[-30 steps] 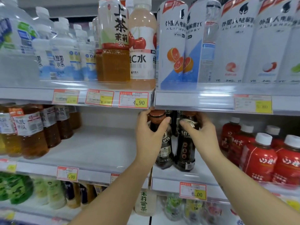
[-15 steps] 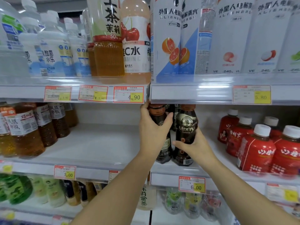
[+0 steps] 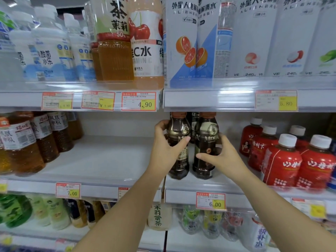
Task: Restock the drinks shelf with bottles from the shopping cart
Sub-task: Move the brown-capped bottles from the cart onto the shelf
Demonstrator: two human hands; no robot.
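Right hand drops lower, clasping right coffee bottle; left hand clasps left coffee bottle, apparently aligning both above 6.00 tag.

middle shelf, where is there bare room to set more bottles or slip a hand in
Bare: the wide stretch of middle shelf between the brown tea bottles and the left hand. Crowded: the two coffee bottles, one gripped by each hand, then red bottles packed past the right hand.

Right hand lower on right bottle; left hand lower on left bottle
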